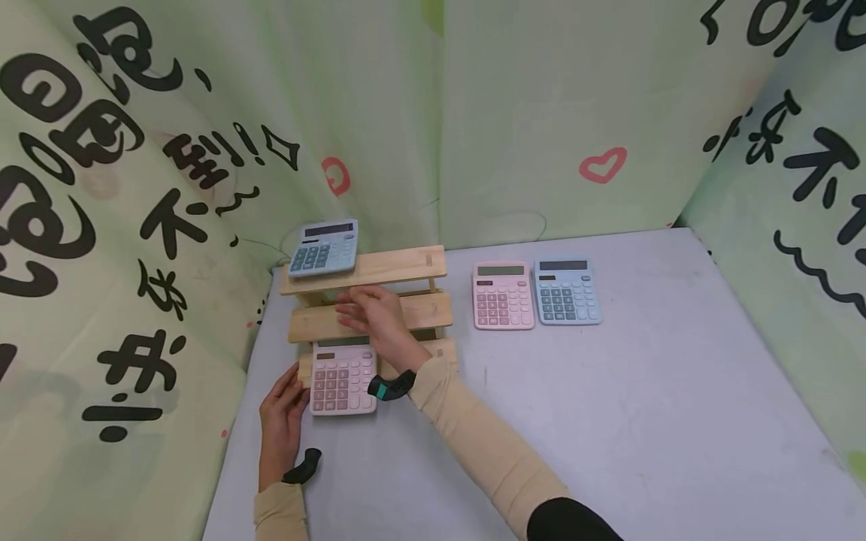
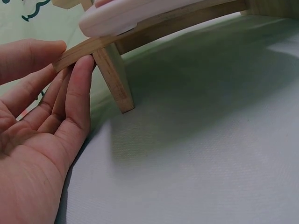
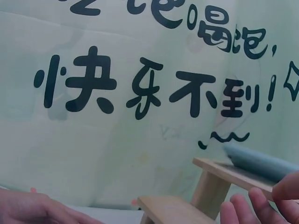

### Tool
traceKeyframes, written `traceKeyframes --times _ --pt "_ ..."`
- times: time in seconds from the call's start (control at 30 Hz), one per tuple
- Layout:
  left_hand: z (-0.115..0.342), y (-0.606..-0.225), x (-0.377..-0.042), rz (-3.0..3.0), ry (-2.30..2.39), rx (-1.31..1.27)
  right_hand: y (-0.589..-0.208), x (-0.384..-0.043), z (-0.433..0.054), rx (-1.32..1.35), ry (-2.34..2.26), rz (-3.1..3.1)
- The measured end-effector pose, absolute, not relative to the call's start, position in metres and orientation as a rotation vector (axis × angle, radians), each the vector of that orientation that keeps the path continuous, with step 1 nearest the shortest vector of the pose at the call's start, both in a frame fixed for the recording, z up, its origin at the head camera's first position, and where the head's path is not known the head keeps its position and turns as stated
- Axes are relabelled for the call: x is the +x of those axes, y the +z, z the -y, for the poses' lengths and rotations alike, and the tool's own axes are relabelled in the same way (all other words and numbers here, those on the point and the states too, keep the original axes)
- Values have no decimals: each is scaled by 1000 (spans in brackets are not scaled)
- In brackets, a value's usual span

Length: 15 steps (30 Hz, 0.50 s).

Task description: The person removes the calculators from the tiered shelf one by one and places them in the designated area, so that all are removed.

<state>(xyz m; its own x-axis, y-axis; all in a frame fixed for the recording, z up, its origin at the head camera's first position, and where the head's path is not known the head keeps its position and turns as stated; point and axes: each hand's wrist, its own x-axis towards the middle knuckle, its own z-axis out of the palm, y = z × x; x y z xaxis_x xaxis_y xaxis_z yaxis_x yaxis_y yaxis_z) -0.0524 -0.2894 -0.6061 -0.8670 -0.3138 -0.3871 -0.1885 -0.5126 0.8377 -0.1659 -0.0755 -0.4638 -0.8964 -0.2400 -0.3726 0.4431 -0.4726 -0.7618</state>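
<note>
A three-step wooden rack (image 1: 406, 264) stands on the table. On its top step lies a blue calculator (image 1: 323, 248), tilted back, and a pink calculator (image 1: 343, 379) leans on the lowest step. My left hand (image 1: 283, 409) pinches the left end of the lowest step, thumb above and fingers beneath, as the left wrist view shows. Over the middle step is my right hand (image 1: 379, 319), fingers loosely extended to the left, close to the top step's front edge below the blue calculator. Nothing shows in its grasp. In the right wrist view its fingertips (image 3: 259, 205) are partly cut off.
Right of the rack, a second pink calculator (image 1: 504, 295) and a second blue calculator (image 1: 567, 291) lie side by side on the white table (image 1: 609, 421). A pale green curtain (image 1: 514, 113) with black lettering hangs behind and along both sides.
</note>
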Motion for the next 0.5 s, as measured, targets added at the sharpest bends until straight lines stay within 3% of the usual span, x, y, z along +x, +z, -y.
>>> traceKeyframes --times 0.23,0.5 --pt "289 -612 -52 1536 -2587 738 -443 -177 31 108 -2469 -1565" --pt "293 -609 -54 1553 -2561 771 -429 -209 -16 87 -2490 -1656"
